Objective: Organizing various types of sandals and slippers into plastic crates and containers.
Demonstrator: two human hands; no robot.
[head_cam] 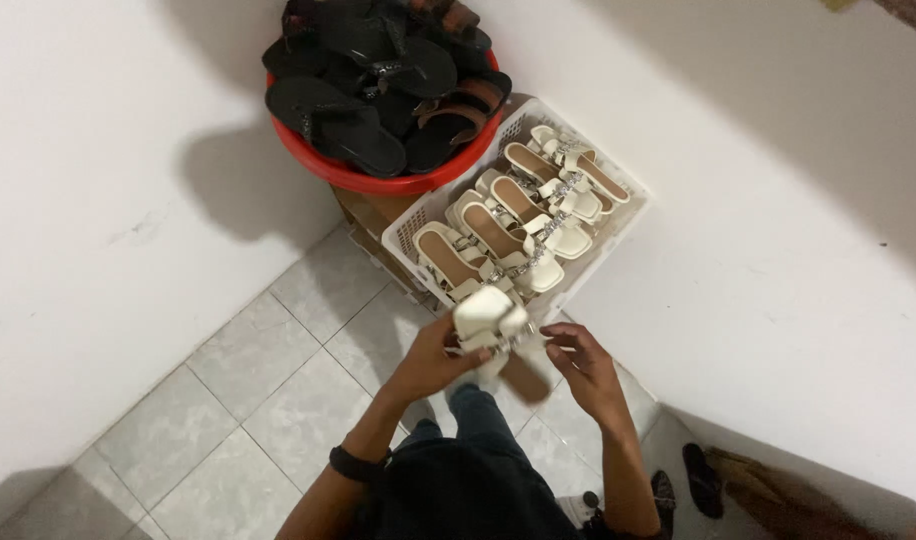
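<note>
Sandal: cream heeled sandal (490,322), held in front of me above the floor tiles, just below the white basket.
Left hand: my left hand (433,360) grips the sandal from the side, fingers clamped on it.
Right hand: my right hand (583,365) pinches its strap end, fingertips together on it.
Basket: white basket (618,175) holds rows of matching cream sandals.
Tub: red tub (378,180) behind it, piled with black sandals.
Wrist: dark band (356,465) on my left wrist.
</note>
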